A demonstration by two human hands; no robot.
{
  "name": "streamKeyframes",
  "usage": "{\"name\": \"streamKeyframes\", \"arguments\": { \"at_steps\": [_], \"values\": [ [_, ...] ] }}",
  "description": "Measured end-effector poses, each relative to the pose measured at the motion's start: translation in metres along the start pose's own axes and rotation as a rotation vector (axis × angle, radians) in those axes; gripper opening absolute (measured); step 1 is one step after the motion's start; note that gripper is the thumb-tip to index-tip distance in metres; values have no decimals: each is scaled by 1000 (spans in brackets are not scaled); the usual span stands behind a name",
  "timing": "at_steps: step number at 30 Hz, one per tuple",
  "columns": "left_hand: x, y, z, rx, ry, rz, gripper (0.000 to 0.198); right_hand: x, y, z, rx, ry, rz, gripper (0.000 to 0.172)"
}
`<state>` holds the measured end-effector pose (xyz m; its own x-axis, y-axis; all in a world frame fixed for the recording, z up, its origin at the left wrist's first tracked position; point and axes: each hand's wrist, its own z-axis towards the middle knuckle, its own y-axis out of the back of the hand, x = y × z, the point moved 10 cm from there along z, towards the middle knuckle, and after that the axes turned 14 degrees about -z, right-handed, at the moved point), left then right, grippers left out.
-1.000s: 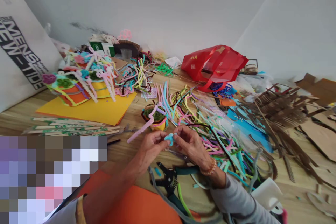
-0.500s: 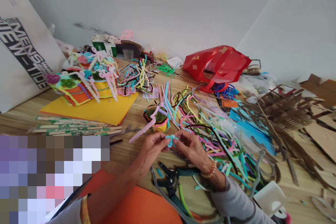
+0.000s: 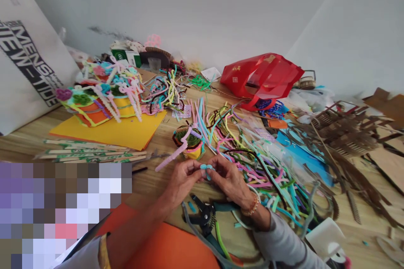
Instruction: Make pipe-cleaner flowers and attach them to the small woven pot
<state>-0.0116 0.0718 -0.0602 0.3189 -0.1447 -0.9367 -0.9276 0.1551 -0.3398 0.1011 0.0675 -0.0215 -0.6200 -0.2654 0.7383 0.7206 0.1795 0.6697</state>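
Pinching from both sides, thumb against fingers, your left hand point(image 3: 181, 178) and your right hand point(image 3: 230, 181) share one small, light-blue, looped fuzzy piece point(image 3: 206, 167), partly hidden by your fingertips. Location: above the wood-grained table point(image 3: 159, 191), on the near side of a small yellow-sided pot with a green fuzzy top point(image 3: 194, 152). Below your hands: black-headed, dark-green-handled pliers point(image 3: 206, 217), near an orange flat sheet point(image 3: 176, 248). Beside your right hand: a tangled heap of multicoloured fuzzy stems point(image 3: 268, 172). Beyond: a glossy red bag point(image 3: 235, 79). On your right wrist: a beaded bracelet point(image 3: 255, 202).
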Motion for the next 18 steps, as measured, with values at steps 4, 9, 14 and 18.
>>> {"name": "streamKeyframes", "arguments": {
  "at_steps": [4, 9, 14, 18],
  "values": [
    [-10, -4, -3, 30, -70, 107, 8, -1, -1, 0, 9, -7, -30, 14],
    [-24, -11, -11, 33, -153, 328, 12, -10, -9, 0, 64, -39, 69, 19],
    [-34, -14, -17, 19, -217, 468, 14, -18, -20, 1, 149, -83, 284, 26],
    [-35, -14, -13, 24, -196, 307, 7, -22, -18, 4, 140, -80, 352, 31]
  ]
}}
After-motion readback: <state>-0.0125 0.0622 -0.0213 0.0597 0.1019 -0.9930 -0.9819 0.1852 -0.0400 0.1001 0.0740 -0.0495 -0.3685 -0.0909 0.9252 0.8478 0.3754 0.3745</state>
